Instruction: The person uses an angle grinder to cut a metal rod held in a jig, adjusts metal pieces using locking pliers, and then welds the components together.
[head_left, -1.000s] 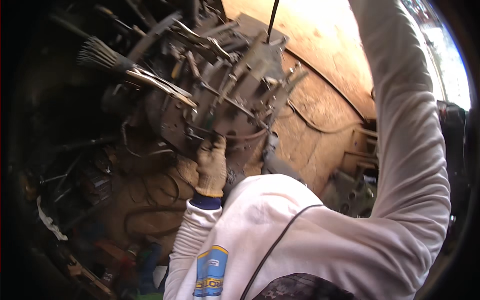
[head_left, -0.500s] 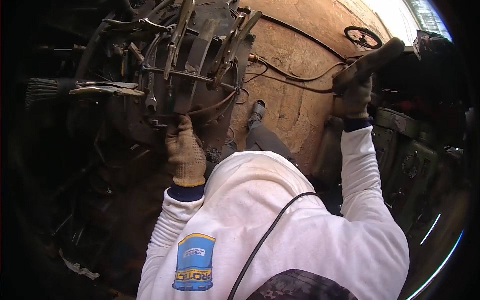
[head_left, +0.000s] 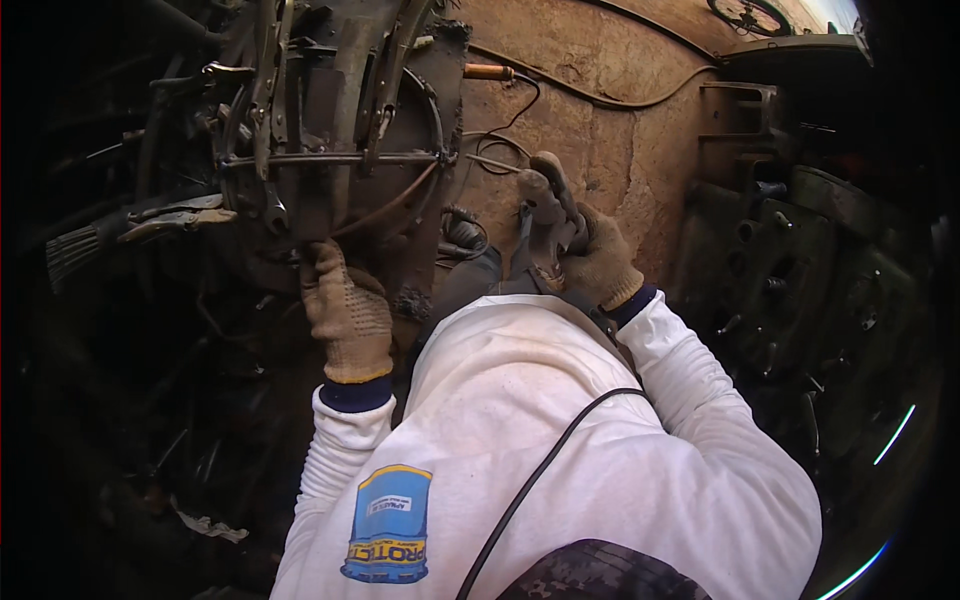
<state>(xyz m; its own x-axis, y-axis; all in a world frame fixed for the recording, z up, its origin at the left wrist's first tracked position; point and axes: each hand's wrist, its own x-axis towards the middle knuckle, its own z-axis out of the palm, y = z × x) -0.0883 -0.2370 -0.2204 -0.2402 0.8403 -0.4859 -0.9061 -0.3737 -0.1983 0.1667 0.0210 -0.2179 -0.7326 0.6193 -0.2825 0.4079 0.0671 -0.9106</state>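
My left hand (head_left: 350, 312), in a knitted work glove, is curled at the near edge of a dark metal workpiece (head_left: 385, 215); what its fingers grip is hidden. Long locking pliers (head_left: 264, 95) and a second pair of locking pliers (head_left: 390, 95) are on the workpiece. A metal bar (head_left: 325, 159) crosses it. My right hand (head_left: 603, 262), also gloved, is closed in front of my lap around a worn grey-brown tool with two thick, rounded arms (head_left: 545, 212). Its exact kind is unclear. A thin pale rod (head_left: 492, 163) reaches left from near its tip.
More locking pliers (head_left: 178, 217) lie left of the workpiece beside a wire brush (head_left: 75, 250). A copper-coloured cable end (head_left: 488, 72) protrudes at the workpiece's right side. Cable (head_left: 620, 103) runs over the reddish-brown floor (head_left: 640, 165). Dark green machinery (head_left: 800, 260) stands at right.
My right hand has swung from the far right in toward my lap, bringing the two-armed tool along. My left hand stays by the workpiece edge. The whole view has shifted slightly.
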